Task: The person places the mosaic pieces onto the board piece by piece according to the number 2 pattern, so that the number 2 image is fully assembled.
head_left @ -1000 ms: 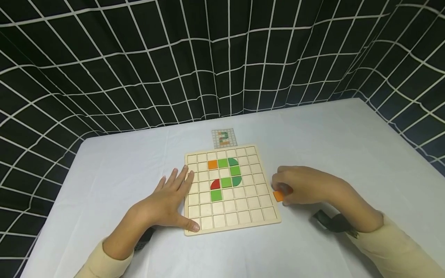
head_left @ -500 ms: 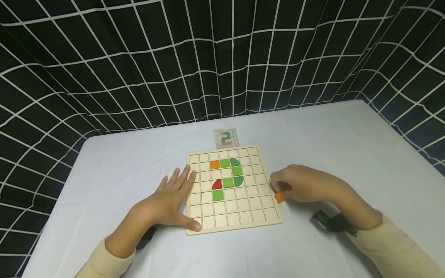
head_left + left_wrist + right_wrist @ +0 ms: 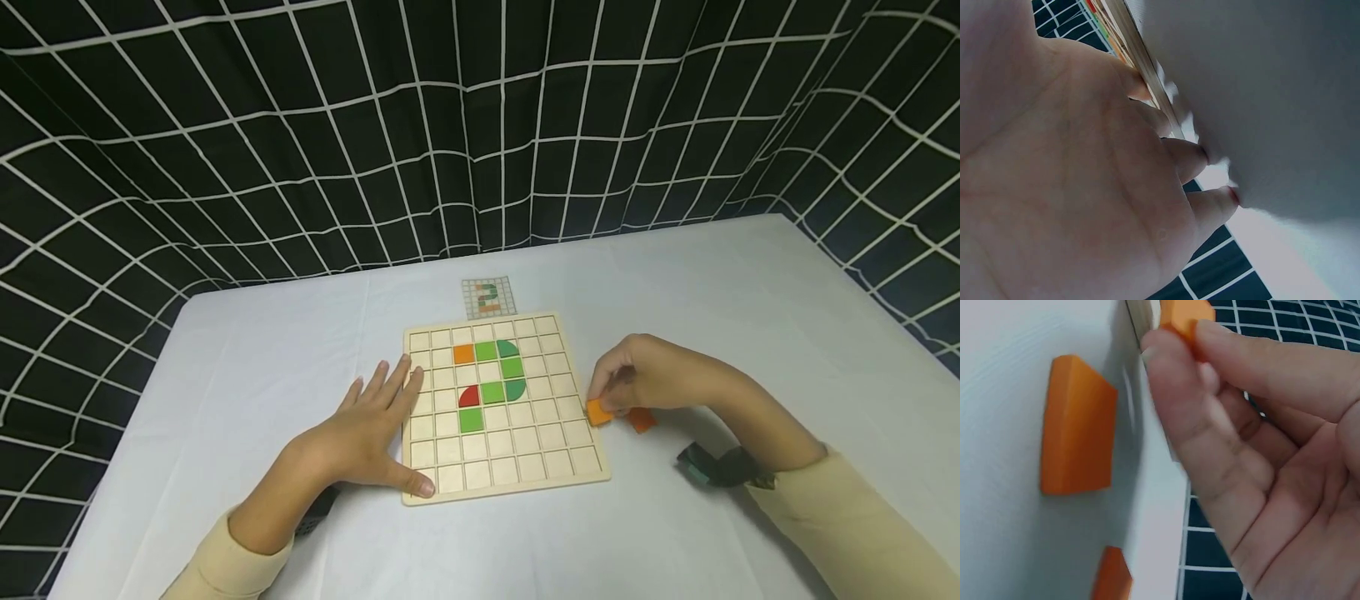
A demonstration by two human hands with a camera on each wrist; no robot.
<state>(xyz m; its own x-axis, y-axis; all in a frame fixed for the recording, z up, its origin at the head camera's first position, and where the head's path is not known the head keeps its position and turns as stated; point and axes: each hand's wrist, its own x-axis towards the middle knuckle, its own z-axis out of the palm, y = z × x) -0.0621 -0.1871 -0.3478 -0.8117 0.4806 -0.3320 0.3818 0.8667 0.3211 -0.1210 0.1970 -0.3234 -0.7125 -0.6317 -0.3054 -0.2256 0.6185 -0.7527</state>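
My right hand [image 3: 671, 375] pinches an orange square tile [image 3: 598, 412] between thumb and fingertips, at the right edge of the wooden grid board [image 3: 540, 417]. The same orange tile [image 3: 1186, 319] shows at the top of the right wrist view. On the cloth under that hand lies another orange tile [image 3: 641, 419]; the right wrist view has two loose orange tiles there, one large in view [image 3: 1079, 428]. My left hand [image 3: 356, 450] rests with fingers spread on the board's left edge, thumb at its near corner. Orange, green and red pieces sit in the board's cells.
A small card [image 3: 489, 297] with a coloured grid pattern lies just behind the board. White cloth [image 3: 525, 550] covers the table. A dark curtain [image 3: 487, 125] with white grid lines stands behind and at the sides. Dark straps sit near both wrists.
My right hand has risen slightly with the pinched orange tile, bringing it to the board's right edge. A loose orange tile on the cloth has come into sight. The left hand stays on the board.
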